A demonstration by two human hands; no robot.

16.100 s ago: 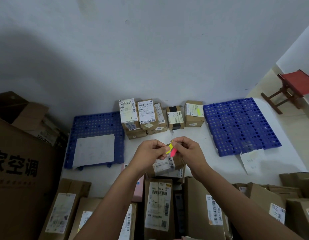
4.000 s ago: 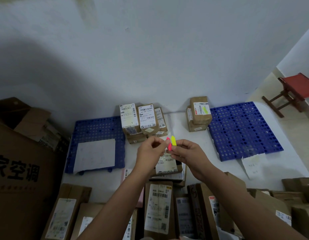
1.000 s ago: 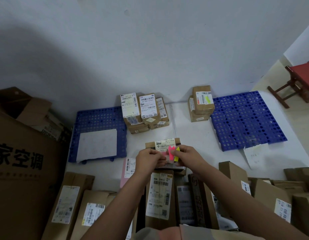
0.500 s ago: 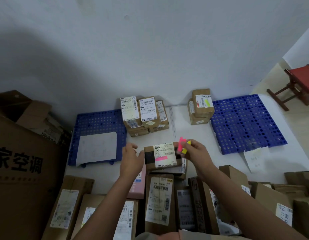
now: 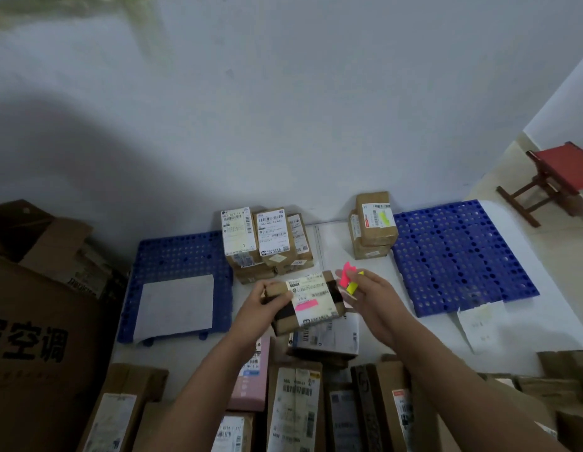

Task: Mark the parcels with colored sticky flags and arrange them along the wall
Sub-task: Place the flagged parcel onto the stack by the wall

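Note:
A small brown parcel (image 5: 311, 296) with a white label and a pink flag (image 5: 306, 305) stuck on it is lifted above the pile. My left hand (image 5: 262, 305) grips its left end. My right hand (image 5: 368, 296) touches its right end and pinches the pad of pink and yellow sticky flags (image 5: 349, 278). Against the wall stands a group of labelled parcels (image 5: 267, 241), and to its right a two-high stack (image 5: 373, 223) with a yellow flag on top.
Two blue perforated pallets lie on the white floor, left (image 5: 172, 259) with a paper sheet on it and right (image 5: 460, 252). Many unmarked parcels (image 5: 296, 409) fill the foreground. A big carton (image 5: 32, 337) stands at left, a red stool (image 5: 557, 177) at far right.
The pink flag went onto the parcel's label about a second ago. Since then my left hand has taken the parcel's left end and both hands have raised it off the pile.

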